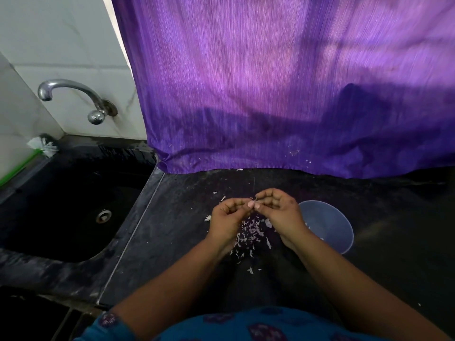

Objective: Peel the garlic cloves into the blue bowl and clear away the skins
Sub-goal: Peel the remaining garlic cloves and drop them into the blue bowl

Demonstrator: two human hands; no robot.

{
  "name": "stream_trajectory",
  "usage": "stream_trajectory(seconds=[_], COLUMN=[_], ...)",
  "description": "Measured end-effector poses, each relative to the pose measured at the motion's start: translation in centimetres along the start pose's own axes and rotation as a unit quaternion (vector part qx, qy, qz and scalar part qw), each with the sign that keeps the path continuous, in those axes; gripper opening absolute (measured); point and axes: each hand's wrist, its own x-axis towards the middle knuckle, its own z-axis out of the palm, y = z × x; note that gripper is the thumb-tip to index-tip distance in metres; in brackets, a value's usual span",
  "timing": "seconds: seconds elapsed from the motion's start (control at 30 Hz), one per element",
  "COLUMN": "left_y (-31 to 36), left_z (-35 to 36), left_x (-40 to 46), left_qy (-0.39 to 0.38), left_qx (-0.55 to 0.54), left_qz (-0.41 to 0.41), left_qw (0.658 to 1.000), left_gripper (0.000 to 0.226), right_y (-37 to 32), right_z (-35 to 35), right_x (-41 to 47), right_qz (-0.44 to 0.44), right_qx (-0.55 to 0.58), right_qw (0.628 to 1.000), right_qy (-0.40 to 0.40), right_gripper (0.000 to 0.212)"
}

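The fingers of the left hand (227, 211) and right hand (277, 207) curl inward and meet tip to tip, pinching something small between them, probably a garlic clove, though it is too hidden to tell. They work above the counter (172, 242), so the loose skins (248, 232) lie scattered directly beneath the fingers. The blue bowl (330, 227) stands just right of the right hand, close enough for a short drop. Well left of the fingers lies the sink (73, 205), with the tap (73, 94) above it; a purple cloth (270, 94) hangs beyond.
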Motion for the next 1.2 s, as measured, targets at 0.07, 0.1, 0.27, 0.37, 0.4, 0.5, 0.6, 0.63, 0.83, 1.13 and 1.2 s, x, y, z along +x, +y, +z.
stream_trajectory(seconds=[0.07, 0.1, 0.27, 0.37, 0.4, 0.5, 0.6, 0.63, 0.83, 1.13, 1.2], left_y=[0.0, 0.0, 0.5, 0.6, 0.6, 0.6, 0.5, 0.5, 0.0, 0.2, 0.5], left_z=[0.1, 0.1, -0.9, -1.2, -1.2, -0.9, -0.8, -0.9, -1.4, -1.9, -1.9], left_x=[-0.2, -0.3, 0.2, 0.5, 0.6, 0.6, 0.7, 0.8, 1.0, 0.5, 0.4], left_qy=[-0.01, -0.014, -0.084, -0.11, -0.115, -0.11, -0.068, -0.055, -0.035, 0.001, 0.006], left_qx=[0.006, 0.018, 0.118, 0.141, 0.145, 0.137, 0.13, 0.133, 0.182, 0.225, 0.244], left_qz=[0.009, 0.014, 0.057, 0.055, 0.055, 0.05, 0.048, 0.05, 0.057, 0.054, 0.066], left_qw=[1.0, 1.0, 0.988, 0.982, 0.981, 0.983, 0.988, 0.988, 0.981, 0.973, 0.967], left_gripper=[0.018, 0.016, 0.012, 0.018, 0.019, 0.018, 0.01, 0.008, 0.005, 0.013, 0.015], right_y=[0.0, -0.1, -0.3, -0.4, -0.4, -0.4, 0.0, 0.1, 0.8, 0.8, 0.6], right_z=[-0.1, -0.2, -0.5, -0.8, -0.8, -0.9, -1.4, -1.5, -1.7, -1.3, -1.2], right_x=[0.1, 0.1, 0.2, 0.4, 0.4, 0.7, 0.8, 0.8, 1.5, 1.3, 1.3], right_qz=[0.013, 0.024, 0.162, 0.2, 0.203, 0.182, 0.104, 0.079, -0.029, -0.072, -0.088], right_qx=[0.003, 0.012, 0.177, 0.226, 0.231, 0.184, 0.039, 0.002, -0.23, -0.257, -0.247], right_qw=[1.0, 1.0, 0.97, 0.952, 0.95, 0.965, 0.994, 0.996, 0.973, 0.964, 0.965], right_qy=[0.004, 0.004, -0.04, -0.056, -0.055, -0.034, 0.018, 0.03, 0.009, -0.02, -0.007], right_gripper=[0.017, 0.017, 0.022, 0.023, 0.022, 0.013, 0.006, 0.008, 0.004, 0.019, 0.016])
